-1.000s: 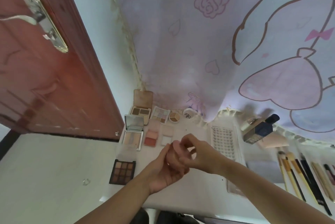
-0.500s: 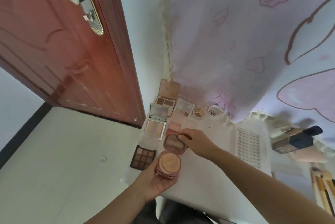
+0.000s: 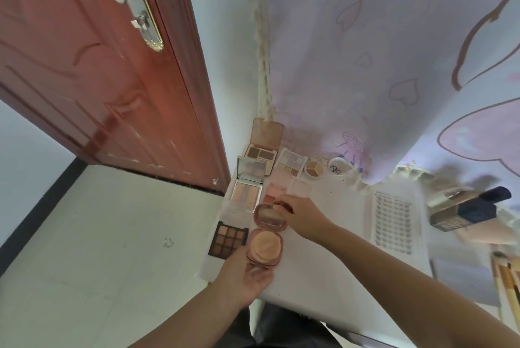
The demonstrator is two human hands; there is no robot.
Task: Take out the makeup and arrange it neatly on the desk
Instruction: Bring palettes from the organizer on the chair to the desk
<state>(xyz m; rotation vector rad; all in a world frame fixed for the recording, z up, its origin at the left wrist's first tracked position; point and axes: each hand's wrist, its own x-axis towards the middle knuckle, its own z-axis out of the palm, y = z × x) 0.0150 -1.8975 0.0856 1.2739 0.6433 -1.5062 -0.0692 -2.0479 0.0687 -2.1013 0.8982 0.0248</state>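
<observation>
A round pink powder compact (image 3: 265,246) lies open at the left end of the white desk (image 3: 318,285). My left hand (image 3: 243,277) holds its base from below. My right hand (image 3: 302,216) pinches the raised mirror lid (image 3: 268,215) at its top edge. Beside it, a dark eyeshadow palette (image 3: 227,239) lies flat. Behind stand an open mirrored palette (image 3: 247,192), a brown two-pan palette (image 3: 260,153), a pastel palette (image 3: 291,166), a pink blush palette (image 3: 274,192) and a small round tri-colour pot (image 3: 314,169).
A red door (image 3: 98,66) stands left of the desk. A printed curtain (image 3: 394,52) hangs behind. A lash tray (image 3: 392,221), a dark foundation bottle (image 3: 467,211) and brushes (image 3: 506,280) lie to the right. A round white lid (image 3: 337,169) sits near the curtain.
My hands were clasped together over the desk's middle. They have shifted left, the compact has been opened, and my right hand now holds its lid up.
</observation>
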